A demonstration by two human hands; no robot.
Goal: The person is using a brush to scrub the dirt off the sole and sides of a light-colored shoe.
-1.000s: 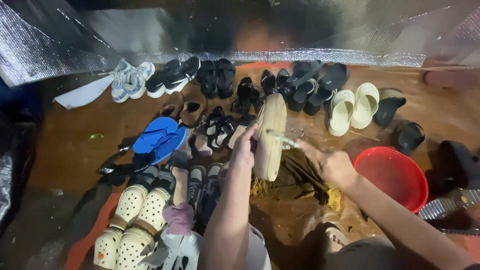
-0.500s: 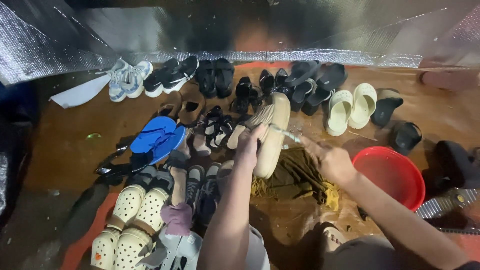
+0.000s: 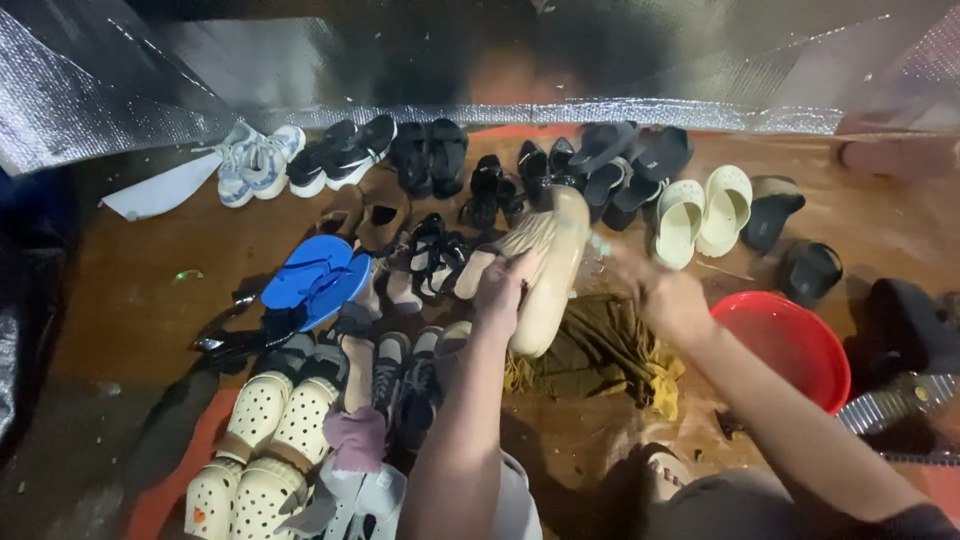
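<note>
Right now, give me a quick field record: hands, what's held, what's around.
left hand: holds a beige shoe up, sole facing the camera
right hand: beside the shoe, blurred; grip unclear
under shoe: olive cloth on the brown floor
right side: red basin
left side: blue flip-flops, cream clogs
back row: dark sandals, white sneakers

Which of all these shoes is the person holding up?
The beige shoe, gripped in the left hand with its pale sole facing up. All the other shoes lie on the floor; the right hand works beside it.
</note>
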